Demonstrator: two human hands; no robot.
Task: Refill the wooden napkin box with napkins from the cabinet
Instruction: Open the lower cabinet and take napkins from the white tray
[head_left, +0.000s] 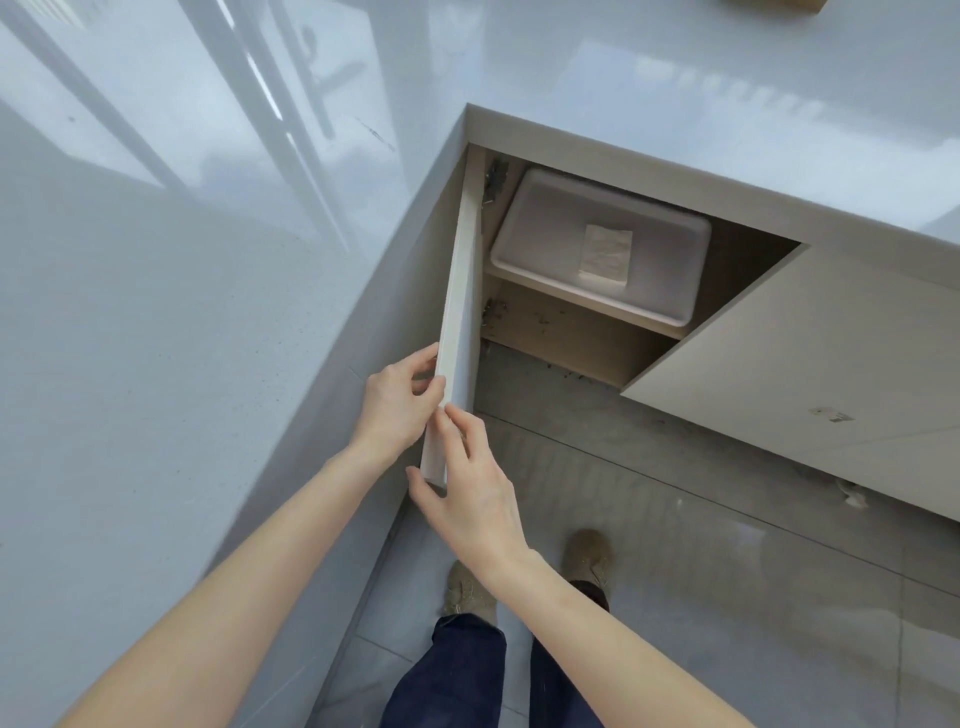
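Note:
The cabinet under the glossy counter stands open, its white door (460, 312) swung out towards me and seen edge-on. My left hand (397, 405) grips the door's outer edge from the left. My right hand (467, 499) holds the same edge lower down, from the right. Inside, on a shelf, sits a translucent white plastic bin (550, 228), and a small stack of beige napkins (605, 258) lies in it. A sliver of the wooden napkin box (774, 4) shows on the counter at the top edge.
The grey-white L-shaped counter (208, 260) wraps around the left and top. A closed cabinet door (810, 374) lies to the right of the opening. Debris specks dot the lower shelf (561, 325). My feet in tan shoes (587, 558) stand on the tiled floor.

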